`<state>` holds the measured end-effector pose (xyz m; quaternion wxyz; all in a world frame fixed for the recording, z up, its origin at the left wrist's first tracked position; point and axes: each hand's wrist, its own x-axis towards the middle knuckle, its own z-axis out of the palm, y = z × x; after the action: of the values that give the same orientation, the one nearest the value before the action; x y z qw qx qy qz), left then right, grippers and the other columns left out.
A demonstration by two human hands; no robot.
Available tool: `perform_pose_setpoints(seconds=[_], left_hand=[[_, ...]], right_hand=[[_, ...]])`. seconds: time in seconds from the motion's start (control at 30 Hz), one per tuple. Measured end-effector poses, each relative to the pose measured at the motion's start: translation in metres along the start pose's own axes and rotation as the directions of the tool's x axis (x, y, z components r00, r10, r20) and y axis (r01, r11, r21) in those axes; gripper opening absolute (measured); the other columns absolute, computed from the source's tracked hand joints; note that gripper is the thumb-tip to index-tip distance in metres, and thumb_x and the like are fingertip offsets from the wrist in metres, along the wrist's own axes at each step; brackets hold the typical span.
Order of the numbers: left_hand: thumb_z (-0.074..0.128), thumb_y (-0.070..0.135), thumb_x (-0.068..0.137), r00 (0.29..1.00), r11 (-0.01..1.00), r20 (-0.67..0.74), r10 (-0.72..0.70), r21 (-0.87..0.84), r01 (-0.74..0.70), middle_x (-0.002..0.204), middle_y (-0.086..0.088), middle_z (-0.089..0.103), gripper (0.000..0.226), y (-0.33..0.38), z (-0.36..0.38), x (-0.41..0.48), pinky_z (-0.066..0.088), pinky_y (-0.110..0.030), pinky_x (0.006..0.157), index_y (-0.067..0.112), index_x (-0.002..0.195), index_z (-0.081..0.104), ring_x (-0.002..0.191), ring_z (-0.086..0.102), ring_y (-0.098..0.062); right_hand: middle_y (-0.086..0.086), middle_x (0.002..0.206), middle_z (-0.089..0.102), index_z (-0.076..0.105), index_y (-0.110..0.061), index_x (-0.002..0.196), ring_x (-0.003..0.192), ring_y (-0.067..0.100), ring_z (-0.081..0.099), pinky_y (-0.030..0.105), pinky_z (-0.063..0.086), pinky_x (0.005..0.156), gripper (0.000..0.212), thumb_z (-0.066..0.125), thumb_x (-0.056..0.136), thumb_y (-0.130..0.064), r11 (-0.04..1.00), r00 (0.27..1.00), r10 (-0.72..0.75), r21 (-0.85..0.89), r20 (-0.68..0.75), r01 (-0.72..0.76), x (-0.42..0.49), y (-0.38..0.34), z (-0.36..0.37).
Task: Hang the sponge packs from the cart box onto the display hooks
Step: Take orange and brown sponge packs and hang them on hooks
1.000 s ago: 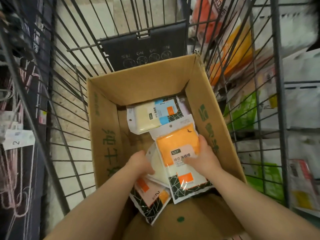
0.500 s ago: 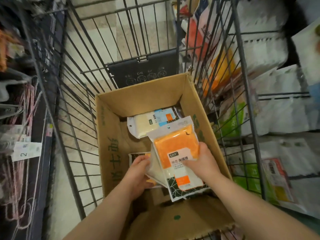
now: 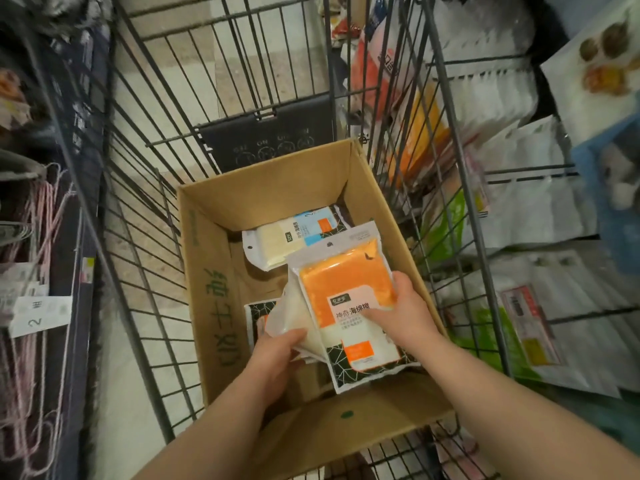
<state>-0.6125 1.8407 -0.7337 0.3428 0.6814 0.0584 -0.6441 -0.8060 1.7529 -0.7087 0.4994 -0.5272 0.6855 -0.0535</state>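
Note:
An open cardboard box [image 3: 207, 292] stands in a wire cart. My right hand [image 3: 403, 315] grips an orange sponge pack [image 3: 343, 289] by its right edge, with the thumb across its label, lifted above the box floor. My left hand [image 3: 277, 351] grips a pale sponge pack [image 3: 294, 317] tucked behind the orange one on its left. A cream and blue sponge pack [image 3: 280, 239] lies flat at the far end of the box. Another pack [image 3: 258, 318] with a black patterned edge lies on the box floor under my left hand.
The wire cart [image 3: 145, 209] encloses the box on all sides. Packaged goods [image 3: 526, 216] hang on a display beyond the cart's right wall. Pink hangers [image 3: 41, 216] and a price tag [image 3: 38, 315] hang at the left. A box flap [image 3: 346, 431] folds toward me.
Both hands have risen with their packs, lifting them off the box floor. My left hand went from reaching under the stack to gripping the pale pack. The view has tilted up and rightward.

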Motion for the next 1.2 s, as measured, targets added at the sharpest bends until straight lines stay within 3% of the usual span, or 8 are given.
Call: perform_pose_setpoints(seconds=[0.17,0.27,0.43,0.57,0.67,0.8,1.1,1.2], left_hand=[[0.057,0.016,0.091,0.994,0.993,-0.023,0.108,0.06,-0.106,0.114,-0.018,0.064,0.034,0.038,-0.02,-0.032,0.053,-0.055,0.09,0.012,0.124,0.049,0.103,0.063,-0.036],[0.052,0.019,0.094,0.974,0.974,0.047,0.22,0.042,-0.222,0.094,-0.012,0.075,0.016,0.065,-0.032,-0.056,0.058,-0.046,0.075,0.015,0.11,0.055,0.088,0.072,-0.031],[0.055,0.016,0.093,0.899,0.902,0.218,0.381,0.125,-0.413,0.104,-0.009,0.073,0.025,0.111,-0.036,-0.102,0.056,-0.05,0.085,0.017,0.119,0.055,0.095,0.071,-0.029],[0.057,0.022,0.093,0.855,0.872,0.304,0.421,0.123,-0.473,0.106,-0.012,0.072,0.03,0.143,-0.036,-0.143,0.051,-0.055,0.093,0.012,0.122,0.056,0.097,0.069,-0.033],[0.055,0.031,0.095,0.814,0.85,0.392,0.429,0.13,-0.51,0.107,-0.016,0.072,0.034,0.161,-0.031,-0.175,0.051,-0.056,0.091,0.012,0.124,0.056,0.098,0.069,-0.036],[0.043,0.039,0.099,0.699,0.759,0.555,0.451,0.173,-0.627,0.102,-0.011,0.074,0.035,0.164,-0.014,-0.221,0.059,-0.038,0.063,0.016,0.122,0.056,0.087,0.073,-0.027],[0.042,0.038,0.099,0.451,0.612,0.835,0.315,0.184,-0.769,0.086,-0.008,0.077,0.032,0.088,0.035,-0.32,0.059,-0.033,0.056,0.013,0.108,0.06,0.076,0.075,-0.024],[0.044,0.037,0.099,0.403,0.602,0.881,0.249,0.185,-0.777,0.093,-0.013,0.075,0.036,0.044,0.044,-0.355,0.058,-0.039,0.067,0.009,0.114,0.059,0.082,0.073,-0.03]], right_hand=[[-0.013,0.092,0.058,0.041,-0.028,0.115,0.084,0.014,0.06,0.033,0.052,0.066,0.053,0.076,0.075,-0.023,0.996,0.996,0.019,0.089,-0.092,-0.01,-0.022,-0.017,-0.012],[-0.014,0.09,0.056,0.038,-0.029,0.115,0.078,0.007,0.057,0.028,0.05,0.064,0.053,0.074,0.077,-0.019,0.99,0.986,0.011,0.143,-0.164,0.013,-0.043,-0.036,-0.021],[-0.008,0.101,0.056,0.037,-0.028,0.118,0.094,0.017,0.058,0.037,0.052,0.078,0.055,0.073,0.077,-0.022,0.979,0.952,0.0,0.195,-0.307,0.062,-0.099,-0.077,-0.038],[-0.009,0.095,0.054,0.039,-0.024,0.117,0.085,0.013,0.057,0.02,0.047,0.056,0.054,0.074,0.076,-0.021,0.959,0.897,-0.001,0.254,-0.441,0.126,-0.155,-0.106,-0.051],[-0.01,0.092,0.055,0.038,-0.029,0.106,0.077,0.005,0.054,0.012,0.04,0.046,0.048,0.074,0.076,-0.02,0.94,0.843,0.009,0.291,-0.538,0.176,-0.202,-0.12,-0.06],[-0.001,0.105,0.059,0.04,-0.026,0.107,0.096,0.019,0.058,0.037,0.05,0.081,0.048,0.073,0.074,-0.014,0.92,0.764,0.078,0.341,-0.641,0.193,-0.268,-0.12,-0.069],[-0.008,0.101,0.056,0.04,-0.018,0.126,0.081,0.003,0.054,0.015,0.038,0.055,0.057,0.072,0.078,-0.015,0.876,0.567,0.284,0.449,-0.773,0.173,-0.434,-0.063,-0.078],[-0.008,0.102,0.056,0.041,-0.022,0.12,0.085,0.008,0.055,0.021,0.04,0.061,0.052,0.072,0.078,-0.018,0.861,0.461,0.366,0.482,-0.808,0.162,-0.503,-0.033,-0.064]])
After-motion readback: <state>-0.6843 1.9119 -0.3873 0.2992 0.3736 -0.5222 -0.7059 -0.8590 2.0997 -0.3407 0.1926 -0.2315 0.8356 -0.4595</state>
